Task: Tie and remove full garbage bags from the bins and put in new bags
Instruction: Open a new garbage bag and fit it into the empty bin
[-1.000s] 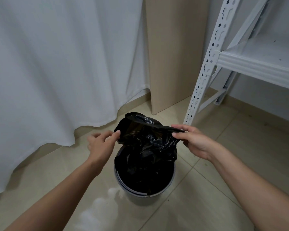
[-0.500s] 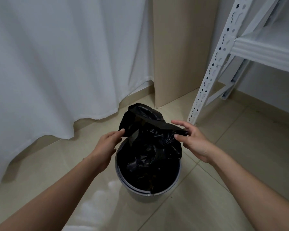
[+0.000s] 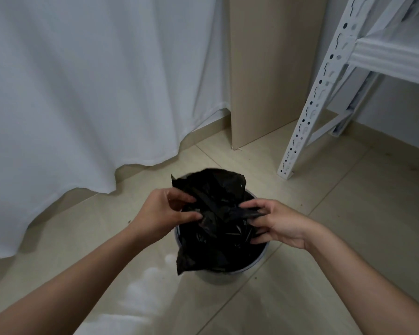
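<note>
Left hand (image 3: 163, 211) is pinching the black garbage bag (image 3: 218, 213); right hand (image 3: 279, 224) is gripping its twisted strip above the round bin (image 3: 228, 275); no writing is showing.

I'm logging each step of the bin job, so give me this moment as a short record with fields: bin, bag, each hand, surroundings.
bin: small round bin standing on the tiled floor
bag: black garbage bag in the bin, its top gathered and crumpled above the rim, not yet tied
left hand: left hand pinches the bag's edge on the left side
right hand: right hand grips a twisted strip of the bag on the right side
surroundings: white curtain behind left, beige panel behind, white metal shelf at right
</note>
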`<control>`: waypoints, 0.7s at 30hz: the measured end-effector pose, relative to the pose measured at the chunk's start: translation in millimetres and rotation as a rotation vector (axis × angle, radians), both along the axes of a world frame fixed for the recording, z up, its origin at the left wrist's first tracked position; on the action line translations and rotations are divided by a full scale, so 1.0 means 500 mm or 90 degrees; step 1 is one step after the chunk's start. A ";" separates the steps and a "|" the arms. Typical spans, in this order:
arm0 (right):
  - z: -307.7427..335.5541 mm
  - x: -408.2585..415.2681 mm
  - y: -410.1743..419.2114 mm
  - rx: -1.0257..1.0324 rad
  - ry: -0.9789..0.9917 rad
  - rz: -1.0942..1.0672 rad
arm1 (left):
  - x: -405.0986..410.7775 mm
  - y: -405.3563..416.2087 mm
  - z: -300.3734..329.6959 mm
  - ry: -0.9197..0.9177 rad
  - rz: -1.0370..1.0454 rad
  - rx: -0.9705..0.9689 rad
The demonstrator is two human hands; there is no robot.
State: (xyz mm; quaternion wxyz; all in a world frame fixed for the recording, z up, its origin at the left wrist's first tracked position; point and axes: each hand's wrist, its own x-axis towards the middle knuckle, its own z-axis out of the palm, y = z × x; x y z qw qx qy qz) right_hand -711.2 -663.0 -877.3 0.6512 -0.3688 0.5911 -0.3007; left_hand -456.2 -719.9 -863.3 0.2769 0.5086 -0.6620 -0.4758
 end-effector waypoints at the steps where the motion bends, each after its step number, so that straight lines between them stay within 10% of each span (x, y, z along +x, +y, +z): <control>1: -0.004 -0.002 0.004 0.014 0.027 0.027 | 0.002 0.003 -0.003 -0.029 -0.026 0.013; 11: 0.055 -0.008 -0.029 -0.256 0.208 0.043 | 0.000 -0.008 0.016 0.054 0.013 -0.024; 18: -0.012 0.057 -0.041 0.007 0.028 0.203 | -0.007 -0.007 0.021 0.149 0.017 -0.040; 21: 0.001 0.044 -0.043 -0.108 0.113 0.122 | -0.012 -0.007 0.017 0.182 0.027 -0.029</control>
